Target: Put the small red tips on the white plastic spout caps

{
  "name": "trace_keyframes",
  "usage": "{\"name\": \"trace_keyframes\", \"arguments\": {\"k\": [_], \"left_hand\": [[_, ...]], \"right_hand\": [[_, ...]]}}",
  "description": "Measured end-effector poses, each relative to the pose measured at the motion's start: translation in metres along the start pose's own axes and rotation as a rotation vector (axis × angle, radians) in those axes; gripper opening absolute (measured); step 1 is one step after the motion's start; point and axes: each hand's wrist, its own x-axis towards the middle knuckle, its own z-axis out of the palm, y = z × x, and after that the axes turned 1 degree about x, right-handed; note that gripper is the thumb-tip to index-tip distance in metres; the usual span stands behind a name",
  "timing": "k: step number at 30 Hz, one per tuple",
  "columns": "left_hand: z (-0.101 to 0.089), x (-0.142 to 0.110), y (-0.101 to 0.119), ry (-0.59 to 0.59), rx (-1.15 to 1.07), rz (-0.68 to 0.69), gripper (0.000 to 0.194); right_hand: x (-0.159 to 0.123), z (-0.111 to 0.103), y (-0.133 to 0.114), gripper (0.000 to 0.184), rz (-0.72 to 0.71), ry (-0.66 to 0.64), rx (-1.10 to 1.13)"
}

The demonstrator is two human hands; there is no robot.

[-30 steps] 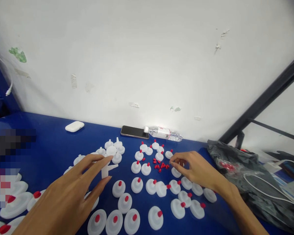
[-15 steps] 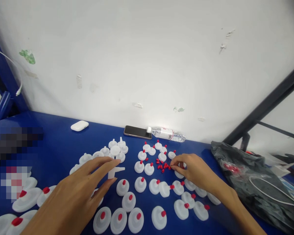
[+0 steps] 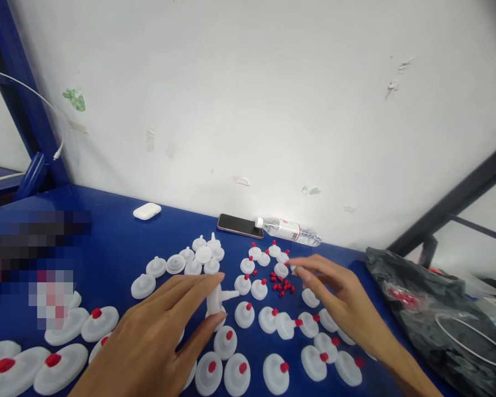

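My left hand pinches a white plastic nozzle cap between thumb and fingers. The cap lies on its side, its bare spout pointing right, with no red tip on it. My right hand hovers over the right of the table, index finger stretched out and thumb apart, with nothing visible between them. Just left of and below its fingertips lies a small pile of loose red tip caps. Around both hands stand several white nozzle caps with red tips. Beyond my left hand sits a group of white caps without red tips.
A phone and a plastic water bottle lie along the wall. A white earbud case is at the back left. On the right, a black plastic bag carries a cable and a bag of red pieces.
The view has shifted, moving the scene rightward. My right hand has lifted away from the red pile and its fingers have spread. My left hand still holds the nozzle cap, now nearer the pile.
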Motion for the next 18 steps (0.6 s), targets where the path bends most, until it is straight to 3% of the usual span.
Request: {"name": "trace_keyframes", "arguments": {"k": [5,10,18], "left_hand": [[0.010,-0.019,0.009,-0.024,-0.116,0.094,0.037],[0.022,-0.031,0.019,-0.056,-0.139,0.153,0.035],[0.019,-0.028,0.021,-0.081,-0.153,0.158,0.036]], "right_hand": [[-0.014,0.019,-0.022,0.003,-0.037,-0.004,0.355],[-0.021,0.034,-0.032,0.020,-0.059,-0.109,0.605],[-0.021,0.037,-0.033,0.027,-0.031,-0.186,0.646]]}}
